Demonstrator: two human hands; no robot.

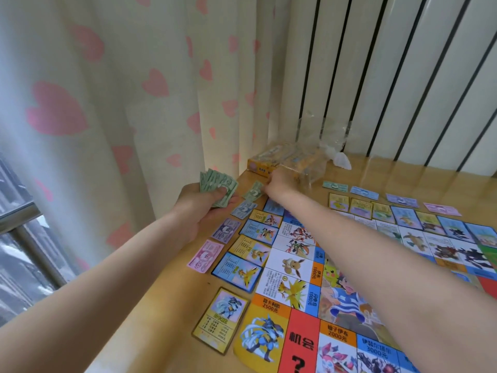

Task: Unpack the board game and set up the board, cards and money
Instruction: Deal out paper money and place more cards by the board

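Game board [336, 297] lies flat at lower right of the frame, printed with colourful creature squares. Property cards [250, 246] line its left edge. Left hand [204, 203], centre frame, grips a fanned wad of green banknotes [215, 184]. Right hand [277, 181] touches one green note [252, 190] on the table [172, 305]; finger position cannot be determined.

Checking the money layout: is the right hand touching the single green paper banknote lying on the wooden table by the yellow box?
Touching. The head view shows the right hand with its fingertips on the near edge of the green banknote, no gap visible.
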